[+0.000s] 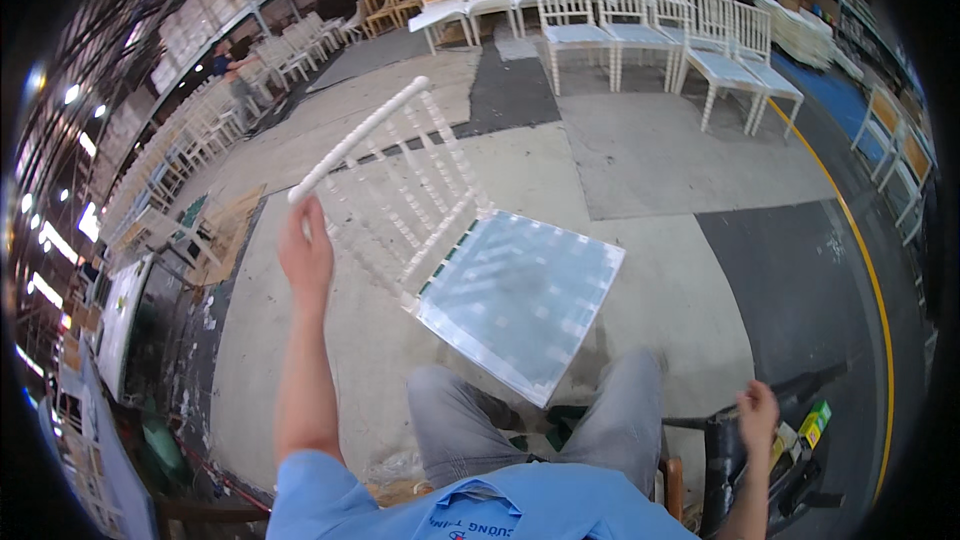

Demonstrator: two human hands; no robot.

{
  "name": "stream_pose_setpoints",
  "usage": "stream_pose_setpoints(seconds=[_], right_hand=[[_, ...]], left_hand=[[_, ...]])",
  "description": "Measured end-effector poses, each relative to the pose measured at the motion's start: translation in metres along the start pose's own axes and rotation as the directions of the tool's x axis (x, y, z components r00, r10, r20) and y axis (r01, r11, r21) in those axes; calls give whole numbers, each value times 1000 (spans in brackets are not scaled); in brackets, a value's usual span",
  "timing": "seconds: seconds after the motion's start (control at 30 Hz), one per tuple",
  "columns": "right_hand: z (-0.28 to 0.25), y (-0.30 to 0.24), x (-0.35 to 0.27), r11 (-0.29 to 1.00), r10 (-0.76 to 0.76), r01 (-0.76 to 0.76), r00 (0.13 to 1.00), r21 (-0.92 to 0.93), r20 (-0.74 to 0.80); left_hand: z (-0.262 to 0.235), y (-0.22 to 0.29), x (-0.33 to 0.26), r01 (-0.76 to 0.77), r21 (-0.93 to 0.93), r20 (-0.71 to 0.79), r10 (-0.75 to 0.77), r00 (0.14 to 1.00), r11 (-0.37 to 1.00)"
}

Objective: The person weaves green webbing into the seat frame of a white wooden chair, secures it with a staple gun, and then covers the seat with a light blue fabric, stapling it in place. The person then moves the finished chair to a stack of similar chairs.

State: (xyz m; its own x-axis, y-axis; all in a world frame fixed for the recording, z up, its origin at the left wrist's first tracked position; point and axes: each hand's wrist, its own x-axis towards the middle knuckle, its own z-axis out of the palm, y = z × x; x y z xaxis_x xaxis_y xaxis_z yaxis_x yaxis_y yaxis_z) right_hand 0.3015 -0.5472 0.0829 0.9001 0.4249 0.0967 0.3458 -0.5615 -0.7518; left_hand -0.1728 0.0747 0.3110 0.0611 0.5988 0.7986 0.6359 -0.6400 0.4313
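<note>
A white chair (440,215) with a turned spindle back stands in front of my knees. Its seat (525,295) has a pale blue covering with whitish edges and patches. My left hand (305,250) is closed on the end of the chair's top rail (360,140). Off to the right, my right hand (758,415) hangs over a black padded surface (725,470), apart from the chair. Its fingers are curled in, and anything between them is hidden. Near that hand lies a green and yellow box (815,423).
Rows of similar white chairs (620,30) stand at the back and along the left. More chairs (895,145) are at the far right, past a yellow floor line (865,250). A person (240,85) stands among the left row. A white-topped table (125,320) is at left.
</note>
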Motion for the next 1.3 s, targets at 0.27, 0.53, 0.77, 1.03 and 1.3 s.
stream_pose_setpoints(seconds=[0.27, 0.53, 0.77, 1.03, 1.3], right_hand=[[215, -166, -39, 822, -222, 476, 772, -311, 596], [217, -173, -9, 749, -216, 492, 815, -444, 537], [231, -221, 52, 768, 115, 431, 634, -473, 764], [253, -274, 62, 853, 282, 272, 479, -446, 831], [265, -446, 158, 945, 132, -288, 766, 153, 629]], left_hand=[[17, -115, 141, 24, 653, 242, -239, 940, 757], [62, -107, 112, 88, 589, 252, -286, 924, 803], [47, -114, 112, 64, 679, 274, -333, 902, 731], [27, -105, 161, 440, 438, 591, -620, 517, 784], [54, -14, 183, 174, 225, 734, -284, 617, 959]])
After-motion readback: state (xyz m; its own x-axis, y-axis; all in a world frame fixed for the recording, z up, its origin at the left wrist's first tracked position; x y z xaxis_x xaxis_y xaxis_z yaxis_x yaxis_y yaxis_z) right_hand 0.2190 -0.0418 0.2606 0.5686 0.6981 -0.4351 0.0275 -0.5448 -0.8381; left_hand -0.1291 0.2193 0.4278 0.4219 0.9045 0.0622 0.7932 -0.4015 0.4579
